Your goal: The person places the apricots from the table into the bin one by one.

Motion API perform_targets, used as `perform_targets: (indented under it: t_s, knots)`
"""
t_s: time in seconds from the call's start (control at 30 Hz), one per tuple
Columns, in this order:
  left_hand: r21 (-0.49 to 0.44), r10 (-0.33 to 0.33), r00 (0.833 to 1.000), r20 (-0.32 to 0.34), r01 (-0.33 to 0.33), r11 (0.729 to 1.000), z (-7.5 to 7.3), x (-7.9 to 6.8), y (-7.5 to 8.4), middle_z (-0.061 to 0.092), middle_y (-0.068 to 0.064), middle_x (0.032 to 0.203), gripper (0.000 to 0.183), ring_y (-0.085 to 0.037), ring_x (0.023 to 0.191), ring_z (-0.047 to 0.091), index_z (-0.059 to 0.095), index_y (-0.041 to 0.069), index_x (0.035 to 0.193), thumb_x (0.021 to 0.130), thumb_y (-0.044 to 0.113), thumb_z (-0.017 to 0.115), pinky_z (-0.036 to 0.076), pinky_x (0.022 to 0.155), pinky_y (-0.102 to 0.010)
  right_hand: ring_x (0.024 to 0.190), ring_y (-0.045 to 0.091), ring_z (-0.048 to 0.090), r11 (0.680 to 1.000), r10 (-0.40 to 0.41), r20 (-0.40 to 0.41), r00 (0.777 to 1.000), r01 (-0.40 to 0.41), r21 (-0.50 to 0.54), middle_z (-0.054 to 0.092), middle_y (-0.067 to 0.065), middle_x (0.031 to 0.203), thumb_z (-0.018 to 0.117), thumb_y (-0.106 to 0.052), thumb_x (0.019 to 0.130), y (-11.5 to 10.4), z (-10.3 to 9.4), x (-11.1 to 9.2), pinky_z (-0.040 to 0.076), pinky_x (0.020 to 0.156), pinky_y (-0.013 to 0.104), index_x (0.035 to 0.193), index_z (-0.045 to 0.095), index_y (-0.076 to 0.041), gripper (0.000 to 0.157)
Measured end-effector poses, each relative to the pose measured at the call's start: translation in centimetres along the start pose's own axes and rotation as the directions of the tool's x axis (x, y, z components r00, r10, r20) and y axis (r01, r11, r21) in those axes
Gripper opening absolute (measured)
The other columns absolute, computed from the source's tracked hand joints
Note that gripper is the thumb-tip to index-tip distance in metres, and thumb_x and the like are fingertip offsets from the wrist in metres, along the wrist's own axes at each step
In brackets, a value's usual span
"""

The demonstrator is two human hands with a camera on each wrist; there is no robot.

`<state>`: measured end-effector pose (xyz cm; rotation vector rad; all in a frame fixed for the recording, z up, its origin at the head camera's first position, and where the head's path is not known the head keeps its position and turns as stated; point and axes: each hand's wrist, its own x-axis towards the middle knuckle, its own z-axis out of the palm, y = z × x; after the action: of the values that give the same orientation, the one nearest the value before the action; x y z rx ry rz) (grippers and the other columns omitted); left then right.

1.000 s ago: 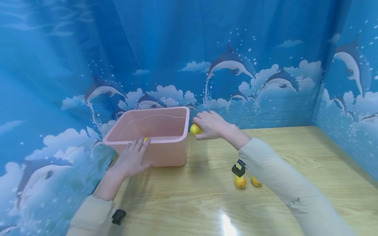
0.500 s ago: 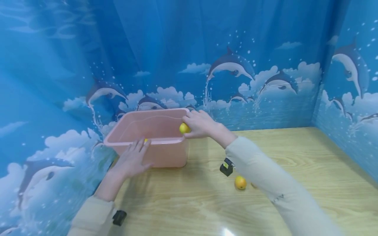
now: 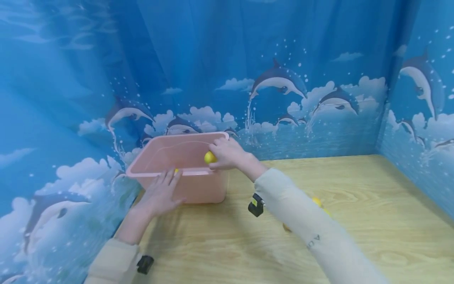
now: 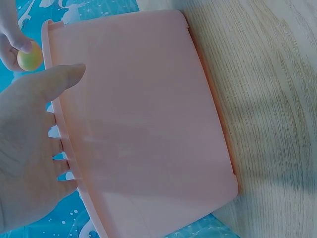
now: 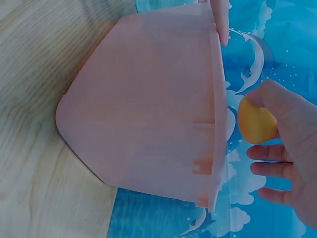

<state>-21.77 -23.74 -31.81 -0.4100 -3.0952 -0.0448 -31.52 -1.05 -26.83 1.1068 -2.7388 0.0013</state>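
Note:
My right hand [image 3: 227,154] pinches a small, round yellow-orange fruit [image 3: 210,157] between thumb and fingers, over the right end of a pink plastic bin [image 3: 198,189]. The right wrist view shows the fruit [image 5: 256,120] just past the bin's rim [image 5: 218,124], with the other fingers loosely extended. My left hand [image 3: 160,196] rests on the near rim, fingers nearly straight across it. In the left wrist view its thumb [image 4: 67,77] lies against the bin's outer wall. A bit of yellow [image 3: 176,170] shows inside the bin beside the left fingertips; the bin's floor is hidden.
More yellow-orange fruit [image 3: 317,202] lies on the wooden table [image 3: 354,185], partly covered by the right sleeve [image 3: 305,221]. Another fruit [image 3: 286,227] peeks out below that sleeve. A blue dolphin-print curtain [image 3: 213,59] hangs behind the bin and along both sides.
My right hand has carried the fruit leftward from beside the bin to over its opening. The right sleeve now covers more of the table fruit. My left hand stays on the rim.

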Motion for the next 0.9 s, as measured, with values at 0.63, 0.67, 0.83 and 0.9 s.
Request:
perform_targets:
  t_s: [0.63, 0.67, 0.83, 0.9]
  knots:
    - [-0.010, -0.015, 1.000, -0.010, 0.015, 1.000, 0.2, 0.0, 0.1, 0.001, -0.020, 0.153, 0.088, -0.039, 0.139, 0.000, 0.008, 0.007, 0.149, 0.087, 0.045, 0.059, 0.008, 0.110, -0.054, 0.104, 0.019, 0.050, 0.998, 0.053, 0.000, 0.999, -0.053, 0.036, 0.055, 0.003, 0.115, 0.052, -0.049, 0.090, 1.8, 0.7, -1.2, 0.045, 0.085, 0.038, 0.123, 0.055, -0.013, 0.050]
    - [-0.009, -0.014, 1.000, -0.009, 0.013, 1.000, 0.2, 0.0, 0.1, 0.001, -0.020, 0.153, 0.088, -0.039, 0.139, 0.000, 0.008, 0.006, 0.149, 0.088, 0.045, 0.059, 0.008, 0.110, -0.054, 0.102, 0.019, 0.050, 0.998, 0.049, -0.006, 0.999, -0.049, 0.040, 0.055, 0.003, 0.114, 0.052, -0.048, 0.090, 2.0, 0.8, -1.6, 0.045, 0.083, 0.038, 0.122, 0.055, -0.013, 0.048]
    - [-0.003, -0.007, 1.000, -0.010, 0.007, 1.000, 0.2, 0.0, 0.1, 0.001, -0.020, 0.153, 0.088, -0.039, 0.139, 0.000, 0.008, 0.006, 0.149, 0.088, 0.046, 0.057, 0.008, 0.111, -0.053, 0.097, 0.021, 0.051, 0.998, 0.023, -0.046, 0.999, -0.020, 0.059, 0.058, 0.004, 0.109, 0.053, -0.042, 0.091, 3.1, 1.2, -3.2, 0.044, 0.077, 0.037, 0.117, 0.059, -0.014, 0.039]
    - [-0.004, -0.005, 1.000, -0.009, 0.005, 1.000, 0.2, -0.1, 0.2, 0.001, -0.020, 0.153, 0.088, -0.039, 0.139, 0.000, 0.007, 0.007, 0.149, 0.088, 0.047, 0.057, 0.008, 0.111, -0.053, 0.097, 0.021, 0.051, 0.998, 0.018, -0.063, 0.998, -0.014, 0.060, 0.058, 0.005, 0.109, 0.054, -0.041, 0.091, 3.5, 1.4, -4.0, 0.044, 0.078, 0.038, 0.117, 0.060, -0.013, 0.039]
